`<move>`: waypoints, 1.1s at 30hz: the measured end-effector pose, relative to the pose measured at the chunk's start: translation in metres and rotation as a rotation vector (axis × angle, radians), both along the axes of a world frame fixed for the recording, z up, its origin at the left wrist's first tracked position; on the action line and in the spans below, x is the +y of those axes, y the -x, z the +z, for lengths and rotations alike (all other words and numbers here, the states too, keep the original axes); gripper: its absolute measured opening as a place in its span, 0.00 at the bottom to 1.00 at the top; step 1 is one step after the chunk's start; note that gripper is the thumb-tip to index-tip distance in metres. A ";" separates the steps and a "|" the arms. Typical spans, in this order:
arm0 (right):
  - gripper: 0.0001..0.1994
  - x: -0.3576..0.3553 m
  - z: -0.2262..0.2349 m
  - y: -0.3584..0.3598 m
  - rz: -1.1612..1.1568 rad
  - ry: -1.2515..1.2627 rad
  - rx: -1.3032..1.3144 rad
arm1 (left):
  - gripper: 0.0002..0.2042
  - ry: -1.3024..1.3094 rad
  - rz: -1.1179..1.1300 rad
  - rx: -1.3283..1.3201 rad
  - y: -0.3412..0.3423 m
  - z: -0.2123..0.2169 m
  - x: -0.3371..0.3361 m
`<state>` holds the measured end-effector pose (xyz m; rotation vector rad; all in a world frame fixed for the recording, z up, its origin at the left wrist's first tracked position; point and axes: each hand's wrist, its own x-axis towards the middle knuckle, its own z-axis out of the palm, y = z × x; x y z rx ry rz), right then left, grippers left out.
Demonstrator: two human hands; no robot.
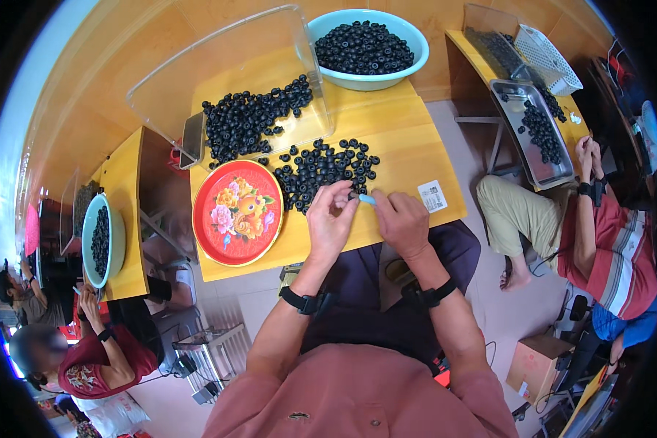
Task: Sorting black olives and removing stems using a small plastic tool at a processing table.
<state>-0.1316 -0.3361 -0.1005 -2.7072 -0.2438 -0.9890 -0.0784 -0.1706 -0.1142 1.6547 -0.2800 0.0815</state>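
Note:
Over the front of the yellow table point(409, 135), my left hand point(328, 219) pinches a small black ring-shaped part point(352, 196) between thumb and fingertips. My right hand point(404, 223) is closed round a slim light-blue tool point(367, 198). Its tip meets the black part; the exact kind of tool cannot be made out. Just beyond my hands lies a loose pile of black ring-shaped parts point(314, 174). To the left of my left hand stands a round red tray point(204, 237) with a flower pattern.
A clear plastic bin point(230, 73) lies tipped behind the pile, with black parts spilling from it. A light-blue basin point(376, 82) heaped with parts stands at the back. A white label point(432, 196) is at the right. People work at tables point(135, 197) on both sides.

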 end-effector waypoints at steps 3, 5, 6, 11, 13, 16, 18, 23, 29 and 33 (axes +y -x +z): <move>0.10 0.000 -0.001 0.003 -0.003 -0.027 0.054 | 0.17 -0.025 -0.002 -0.020 0.000 0.002 -0.001; 0.09 0.000 0.001 0.002 -0.003 -0.016 0.056 | 0.17 -0.022 -0.002 -0.027 0.001 0.003 0.000; 0.09 0.000 0.002 0.001 -0.004 -0.017 0.055 | 0.18 -0.019 -0.003 -0.020 0.001 0.003 -0.001; 0.06 0.001 0.004 0.000 0.001 0.008 0.039 | 0.20 -0.032 -0.042 0.021 0.001 -0.001 0.002; 0.06 0.001 0.002 0.000 0.003 0.001 0.031 | 0.18 0.037 -0.041 0.064 0.001 -0.005 0.001; 0.04 0.001 0.002 -0.001 -0.034 -0.042 0.073 | 0.14 0.199 -0.035 0.046 0.004 -0.008 0.000; 0.03 0.001 0.004 -0.001 -0.073 -0.078 0.121 | 0.14 0.186 -0.025 0.028 0.009 -0.008 0.002; 0.03 0.003 0.008 -0.001 -0.071 -0.085 0.075 | 0.15 0.184 0.001 0.018 0.009 -0.005 0.002; 0.04 0.005 0.006 -0.002 -0.087 -0.120 0.060 | 0.12 -0.034 0.018 -0.054 0.007 0.008 0.004; 0.05 0.003 -0.001 -0.002 -0.123 -0.137 0.060 | 0.10 -0.126 0.060 -0.200 0.015 0.019 0.017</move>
